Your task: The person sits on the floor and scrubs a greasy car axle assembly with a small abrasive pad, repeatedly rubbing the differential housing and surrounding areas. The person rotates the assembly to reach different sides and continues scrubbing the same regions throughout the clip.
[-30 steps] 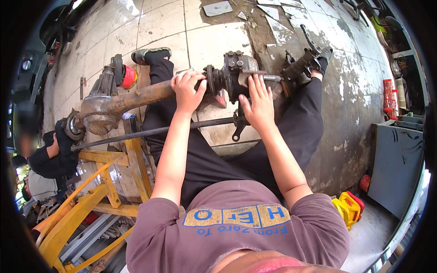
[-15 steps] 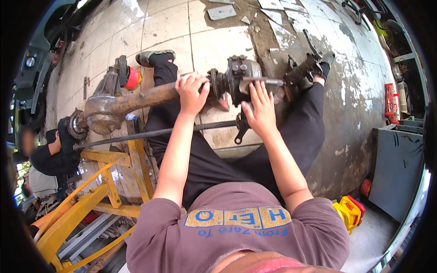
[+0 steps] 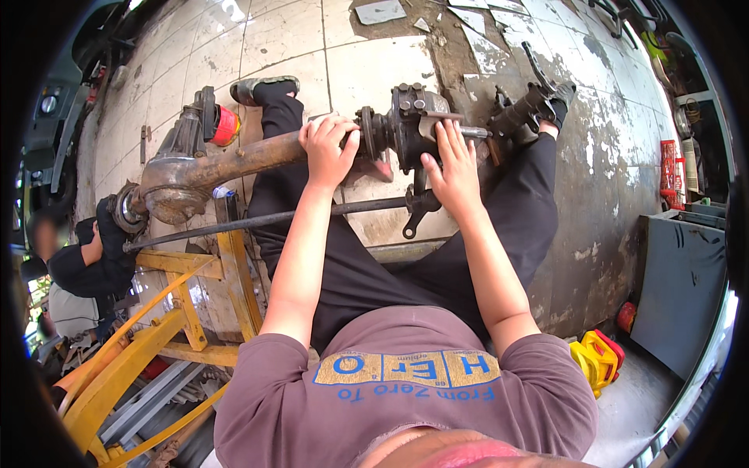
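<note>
A rusty axle housing (image 3: 242, 158) lies across in front of me, its round bulge toward the left. My left hand (image 3: 329, 148) curls its fingers over the tube near its right end, beside a round flange (image 3: 366, 132). To the right of that is a dark, bolted steering knuckle (image 3: 409, 129). My right hand (image 3: 455, 173) lies with straight fingers against its right side, over a metal plate and below a protruding shaft (image 3: 474, 132). A long dark tie rod (image 3: 312, 214) runs nearer to me, linked to an arm (image 3: 416, 218) under the knuckle.
A yellow metal frame (image 3: 178, 327) stands at the lower left, near another person (image 3: 82, 265) holding the axle's far left end. Another dark metal part (image 3: 519, 117) is by my right foot. A red can (image 3: 226, 126) and a grey cabinet (image 3: 677, 288) stand around. Broken tiles lie ahead.
The knuckle's plate and my right hand have moved slightly away from me, and the knuckle seems turned a little. My left hand stays on the tube. The view has shifted slightly.
</note>
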`<state>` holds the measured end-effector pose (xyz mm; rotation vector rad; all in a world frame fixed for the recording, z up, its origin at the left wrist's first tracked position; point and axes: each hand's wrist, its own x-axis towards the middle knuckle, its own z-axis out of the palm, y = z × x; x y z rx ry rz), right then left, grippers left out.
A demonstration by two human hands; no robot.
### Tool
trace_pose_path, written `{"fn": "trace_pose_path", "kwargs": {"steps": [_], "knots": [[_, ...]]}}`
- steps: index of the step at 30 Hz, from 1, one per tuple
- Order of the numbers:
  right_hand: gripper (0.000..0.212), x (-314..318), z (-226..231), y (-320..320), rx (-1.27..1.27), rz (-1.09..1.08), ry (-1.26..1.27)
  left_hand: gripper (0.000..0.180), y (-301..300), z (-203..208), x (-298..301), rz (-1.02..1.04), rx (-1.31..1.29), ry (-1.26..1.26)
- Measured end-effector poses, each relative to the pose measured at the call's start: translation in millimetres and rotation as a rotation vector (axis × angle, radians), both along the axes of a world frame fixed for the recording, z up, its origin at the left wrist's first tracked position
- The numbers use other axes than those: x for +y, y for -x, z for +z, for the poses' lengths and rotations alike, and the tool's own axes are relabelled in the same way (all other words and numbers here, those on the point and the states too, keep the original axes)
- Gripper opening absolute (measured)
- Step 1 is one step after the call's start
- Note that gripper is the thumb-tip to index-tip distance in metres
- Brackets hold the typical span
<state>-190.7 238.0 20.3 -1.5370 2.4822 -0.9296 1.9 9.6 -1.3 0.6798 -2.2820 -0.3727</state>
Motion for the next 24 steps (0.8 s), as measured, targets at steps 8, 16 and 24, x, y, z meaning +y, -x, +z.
{"fn": "trace_pose_path", "kwargs": {"steps": [8, 16, 24], "knots": [[0.081, -7.4, -3.7, -7.4, 0.102, -0.035, -0.017, 0.016, 1.6, 1.9, -0.7, 0.010, -0.005, 0.002], [0.075, 12.9, -8.2, -19.6, 0.032, -0.009, -0.031, 0.017, -0.6, 2.7, -0.7, -0.020, -0.043, -0.002], [0.073, 15.2, -9.9, -20.9, 0.028, -0.003, -0.038, 0.019, -1.3, 2.4, 1.5, -0.003, -0.055, 0.023]]}}
